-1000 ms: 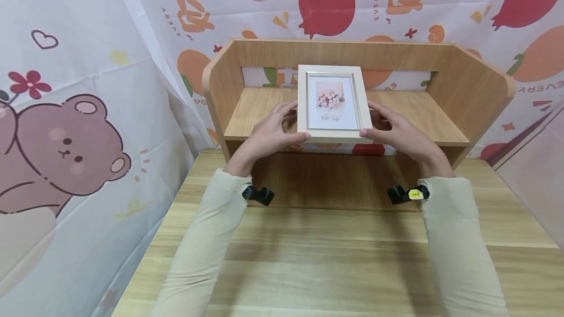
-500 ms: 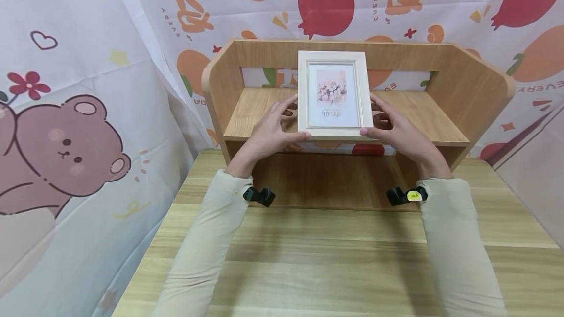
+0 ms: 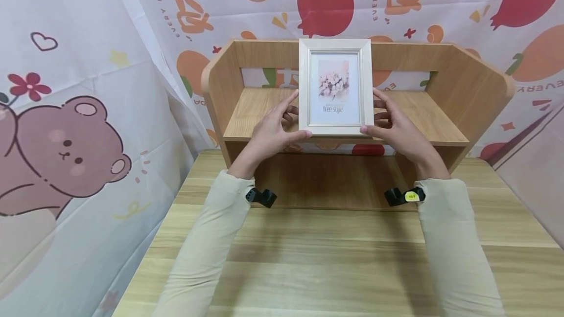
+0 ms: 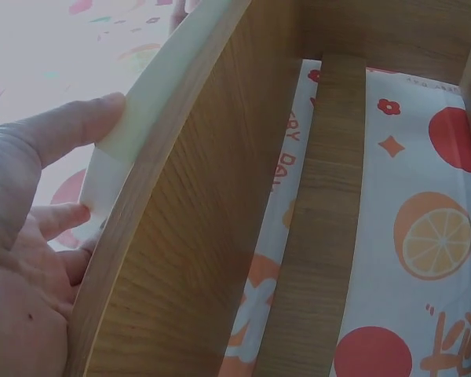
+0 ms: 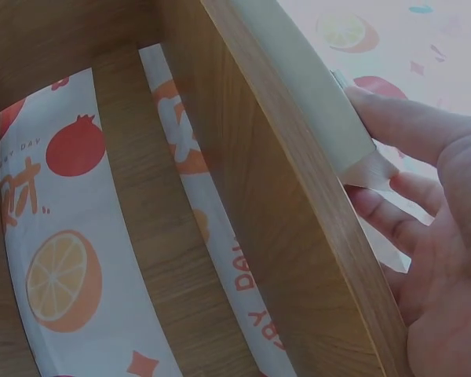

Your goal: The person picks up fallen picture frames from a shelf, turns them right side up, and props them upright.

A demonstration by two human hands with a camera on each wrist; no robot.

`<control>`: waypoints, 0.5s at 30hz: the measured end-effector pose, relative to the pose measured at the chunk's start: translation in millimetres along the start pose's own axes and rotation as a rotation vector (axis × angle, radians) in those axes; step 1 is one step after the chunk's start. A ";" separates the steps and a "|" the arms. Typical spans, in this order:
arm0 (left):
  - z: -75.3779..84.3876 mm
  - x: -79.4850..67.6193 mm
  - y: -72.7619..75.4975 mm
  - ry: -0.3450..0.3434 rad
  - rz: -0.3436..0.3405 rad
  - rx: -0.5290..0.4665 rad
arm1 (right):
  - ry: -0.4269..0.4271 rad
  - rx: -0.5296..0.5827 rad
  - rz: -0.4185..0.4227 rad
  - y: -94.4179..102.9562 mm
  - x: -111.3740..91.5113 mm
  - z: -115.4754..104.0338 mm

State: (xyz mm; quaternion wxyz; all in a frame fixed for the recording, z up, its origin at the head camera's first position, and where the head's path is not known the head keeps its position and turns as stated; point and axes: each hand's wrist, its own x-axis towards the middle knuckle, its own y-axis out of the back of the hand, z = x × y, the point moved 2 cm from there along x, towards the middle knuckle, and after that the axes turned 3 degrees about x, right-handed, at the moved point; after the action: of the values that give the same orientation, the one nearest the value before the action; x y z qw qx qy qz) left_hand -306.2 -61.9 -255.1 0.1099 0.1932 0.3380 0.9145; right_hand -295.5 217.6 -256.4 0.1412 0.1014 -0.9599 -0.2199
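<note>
A cream picture frame [image 3: 336, 130] with a pink flower print and the words "free style" stands nearly upright at the front of the wooden shelf's upper board [image 3: 260, 111]. My left hand [image 3: 274, 128] holds its left side, thumb at the lower front corner and fingers along the edge. On the other side my right hand [image 3: 398, 128] grips the right edge in the same way. In the left wrist view the left thumb presses the frame's lower edge [image 4: 133, 133] over the board. The right wrist view shows the frame's corner [image 5: 330, 126] between thumb and fingers. The frame's back is hidden.
The small desk shelf [image 3: 473, 72] has side panels, a back rail and a lower compartment [image 3: 326, 180]. It stands on a wood-grain table [image 3: 330, 258]. A fruit-print cloth [image 3: 273, 18] hangs behind, and a bear-print cloth [image 3: 145, 111] hangs at left.
The picture frame has tilted up from leaning back to nearly upright, its top edge rising. Both hands keep their hold at its sides and have barely moved.
</note>
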 end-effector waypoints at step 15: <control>-1.2 0.1 -2.2 -0.078 0.017 -0.059 | 0.041 -0.024 0.059 -1.7 2.9 1.6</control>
State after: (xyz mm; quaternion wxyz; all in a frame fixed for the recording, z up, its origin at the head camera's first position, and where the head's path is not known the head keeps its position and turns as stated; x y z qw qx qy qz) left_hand -306.7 -60.9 -257.3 0.1209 0.2280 0.3048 0.9168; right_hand -298.5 216.0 -257.8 0.1686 0.0759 -0.9566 -0.2250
